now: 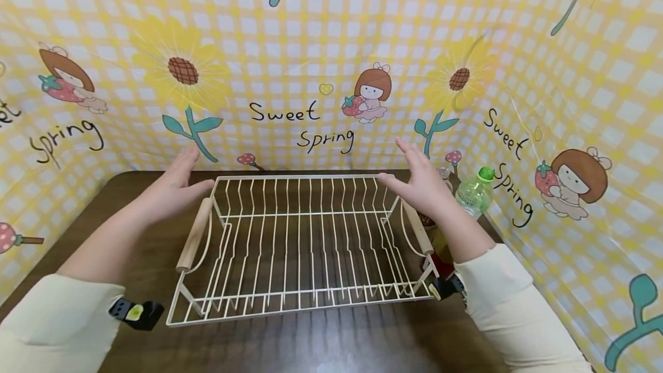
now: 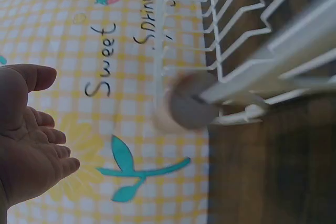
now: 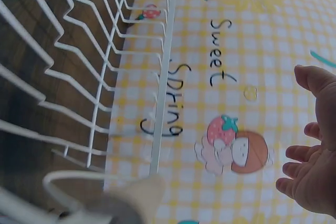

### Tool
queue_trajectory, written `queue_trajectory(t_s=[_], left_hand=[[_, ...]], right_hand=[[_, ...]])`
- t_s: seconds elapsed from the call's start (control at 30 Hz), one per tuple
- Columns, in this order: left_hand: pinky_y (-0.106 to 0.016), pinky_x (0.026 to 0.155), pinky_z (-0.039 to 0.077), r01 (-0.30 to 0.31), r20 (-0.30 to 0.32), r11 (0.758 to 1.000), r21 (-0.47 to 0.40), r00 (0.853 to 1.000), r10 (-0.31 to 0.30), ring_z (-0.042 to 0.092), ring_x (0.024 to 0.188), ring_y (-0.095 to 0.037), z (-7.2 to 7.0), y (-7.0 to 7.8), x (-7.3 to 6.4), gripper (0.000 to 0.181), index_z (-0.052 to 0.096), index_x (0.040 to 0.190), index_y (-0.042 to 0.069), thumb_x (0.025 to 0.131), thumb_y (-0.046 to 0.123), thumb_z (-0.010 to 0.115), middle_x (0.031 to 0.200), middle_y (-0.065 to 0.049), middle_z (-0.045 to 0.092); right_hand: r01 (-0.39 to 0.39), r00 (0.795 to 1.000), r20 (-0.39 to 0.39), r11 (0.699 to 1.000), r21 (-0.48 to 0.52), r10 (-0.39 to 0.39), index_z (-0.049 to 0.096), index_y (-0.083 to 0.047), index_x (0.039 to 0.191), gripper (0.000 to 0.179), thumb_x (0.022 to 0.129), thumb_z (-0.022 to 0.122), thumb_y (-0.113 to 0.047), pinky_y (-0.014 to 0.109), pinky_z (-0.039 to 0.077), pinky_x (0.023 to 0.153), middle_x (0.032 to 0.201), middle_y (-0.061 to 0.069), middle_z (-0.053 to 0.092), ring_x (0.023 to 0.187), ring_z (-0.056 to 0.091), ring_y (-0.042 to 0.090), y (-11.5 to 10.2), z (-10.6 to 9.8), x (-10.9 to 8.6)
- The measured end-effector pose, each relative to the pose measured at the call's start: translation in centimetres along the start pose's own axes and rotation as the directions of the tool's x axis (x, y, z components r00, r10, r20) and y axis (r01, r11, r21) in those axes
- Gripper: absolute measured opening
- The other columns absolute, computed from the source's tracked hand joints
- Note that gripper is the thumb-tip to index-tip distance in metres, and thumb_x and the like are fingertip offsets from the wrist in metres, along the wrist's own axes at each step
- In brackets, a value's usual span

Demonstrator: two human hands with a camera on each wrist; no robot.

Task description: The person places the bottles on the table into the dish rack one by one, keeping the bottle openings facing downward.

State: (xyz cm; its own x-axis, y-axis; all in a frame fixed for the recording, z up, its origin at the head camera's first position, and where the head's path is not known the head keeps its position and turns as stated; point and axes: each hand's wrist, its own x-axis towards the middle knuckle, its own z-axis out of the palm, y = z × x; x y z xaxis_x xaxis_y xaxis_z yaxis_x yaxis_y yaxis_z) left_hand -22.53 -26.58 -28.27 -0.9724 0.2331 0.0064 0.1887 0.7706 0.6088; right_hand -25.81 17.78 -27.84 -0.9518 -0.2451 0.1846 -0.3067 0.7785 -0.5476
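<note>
A cream wire dish rack [image 1: 303,246] with wooden handles stands on the dark wooden table [image 1: 331,344]. My left hand [image 1: 173,186] hovers open above the rack's left wooden handle [image 1: 194,235], its fingers straight and holding nothing. My right hand [image 1: 416,177] hovers open above the right wooden handle [image 1: 416,226], also holding nothing. In the left wrist view the palm [image 2: 26,140] is spread beside the rack's wires [image 2: 247,35]. In the right wrist view the fingers [image 3: 310,166] are apart from the rack [image 3: 100,66].
A clear bottle with a green cap [image 1: 475,191] and some small jars [image 1: 440,246] stand right of the rack. A yellow checked cloth [image 1: 321,73] printed "Sweet Spring" walls in the table on three sides. Bare wood lies in front of the rack.
</note>
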Motion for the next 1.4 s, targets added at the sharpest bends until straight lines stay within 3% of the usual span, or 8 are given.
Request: queue_trajectory(t_s=[0.53,0.63,0.7,0.77,0.87,1.03,1.23,1.4], left_hand=[[-0.069,0.112,0.004,0.077,0.017,0.947,-0.311,0.997,-0.076,-0.013,0.143,-0.053,4.2,-4.8,-3.4,0.082,-0.019,0.153,0.003,0.105,0.031,0.042,0.157,-0.026,-0.024],[-0.042,0.114,0.034,0.1,0.022,0.934,-0.344,0.995,-0.099,0.01,0.142,-0.055,5.5,-5.2,-3.4,0.08,-0.018,0.153,0.001,0.105,0.028,0.04,0.157,-0.031,-0.021],[-0.022,0.096,0.046,0.107,0.02,0.924,-0.368,0.994,-0.107,0.026,0.135,-0.053,6.3,-5.4,-3.3,0.078,-0.017,0.152,-0.001,0.105,0.024,0.04,0.156,-0.035,-0.018],[-0.008,0.077,0.042,0.107,0.019,0.912,-0.396,0.994,-0.108,0.032,0.13,-0.051,7.0,-5.6,-3.2,0.077,-0.017,0.152,-0.002,0.105,0.023,0.04,0.156,-0.037,-0.015],[-0.023,0.104,0.042,0.098,0.025,0.889,-0.448,0.995,-0.098,0.02,0.14,-0.052,7.7,-5.7,-3.0,0.079,-0.018,0.152,-0.001,0.105,0.021,0.041,0.157,-0.036,-0.014],[-0.049,0.12,0.004,0.057,-0.001,0.848,-0.527,0.998,-0.068,-0.007,0.146,-0.047,8.0,-5.6,-3.0,0.08,-0.019,0.152,-0.002,0.104,0.016,0.043,0.159,-0.03,-0.016],[-0.006,0.111,0.013,0.037,-0.026,0.831,-0.555,0.998,-0.062,-0.007,0.147,-0.044,8.0,-5.8,-3.4,0.075,-0.015,0.152,-0.004,0.103,0.01,0.04,0.159,-0.028,-0.014],[0.001,0.1,0.019,0.037,-0.023,0.844,-0.536,0.998,-0.059,-0.002,0.146,-0.044,8.1,-6.1,-3.4,0.073,-0.011,0.153,-0.004,0.103,0.012,0.04,0.159,-0.03,-0.01]], right_hand=[[-0.073,0.991,-0.106,0.996,0.043,0.077,0.013,-0.023,0.159,0.087,0.092,0.062,-0.048,0.074,0.015,0.11,0.166,0.013,0.006,0.151,0.006,0.039,4.3,-2.8,-5.5],[-0.096,0.988,-0.12,0.994,0.05,0.101,0.014,-0.022,0.159,0.088,0.092,0.064,-0.047,0.075,0.015,0.108,0.165,0.016,0.006,0.151,0.006,0.042,5.1,-2.8,-6.4],[-0.108,0.984,-0.134,0.993,0.053,0.114,0.014,-0.02,0.159,0.089,0.091,0.065,-0.047,0.076,0.017,0.106,0.164,0.019,0.008,0.148,0.01,0.046,5.5,-2.8,-7.0],[-0.12,0.981,-0.145,0.992,0.049,0.126,0.014,-0.018,0.159,0.09,0.091,0.066,-0.047,0.077,0.021,0.104,0.164,0.021,0.01,0.145,0.017,0.051,6.1,-2.6,-7.5],[-0.131,0.977,-0.161,0.99,0.05,0.137,0.014,-0.018,0.159,0.091,0.09,0.067,-0.046,0.077,0.025,0.101,0.163,0.023,0.014,0.141,0.023,0.054,6.9,-2.2,-8.3],[-0.153,0.969,-0.181,0.983,0.103,0.17,0.012,-0.018,0.159,0.094,0.089,0.069,-0.043,0.077,0.023,0.102,0.161,0.026,0.016,0.142,0.021,0.053,8.1,-1.7,-9.4],[-0.155,0.956,-0.229,0.978,0.14,0.184,0.015,-0.01,0.158,0.097,0.086,0.073,-0.039,0.074,0.021,0.106,0.16,0.026,0.017,0.142,0.02,0.051,9.4,-0.7,-10.4],[-0.145,0.943,-0.274,0.973,0.18,0.192,0.019,-0.004,0.155,0.097,0.083,0.078,-0.03,0.067,0.025,0.11,0.159,0.024,0.022,0.14,0.026,0.051,10.6,0.8,-10.9]])
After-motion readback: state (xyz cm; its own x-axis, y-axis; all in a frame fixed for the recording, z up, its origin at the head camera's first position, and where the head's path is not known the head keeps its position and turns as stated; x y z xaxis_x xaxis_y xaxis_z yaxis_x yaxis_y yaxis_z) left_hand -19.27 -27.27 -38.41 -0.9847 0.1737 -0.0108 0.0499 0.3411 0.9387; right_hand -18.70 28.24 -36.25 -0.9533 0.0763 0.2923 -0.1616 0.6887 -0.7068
